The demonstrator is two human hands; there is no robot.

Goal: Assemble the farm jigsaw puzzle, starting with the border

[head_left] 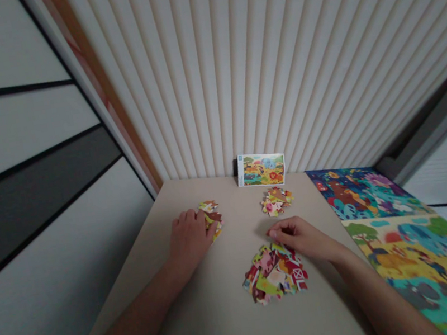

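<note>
My left hand (189,234) lies over the right-hand edge of a small pile of jigsaw puzzle pieces (214,217) at the table's left, thumb apart from the fingers. It covers some of those brown, yellow and white pieces. Just above the back edge of a larger heap of puzzle pieces (272,276), my right hand (300,236) has thumb and fingertips pinched together. Whatever sits in that pinch is too small or hidden to make out. Pink, green, red and white parts show in this heap, including a red barn piece (299,275).
A third cluster of puzzle pieces (276,200) lies farther back, before a picture card (261,170) propped upright against the pleated wall (209,79). Right of the beige table (213,316) are a dark-blue animal picture (363,190) and a yellow safari picture (434,264). A white-and-grey panel (36,220) borders the left.
</note>
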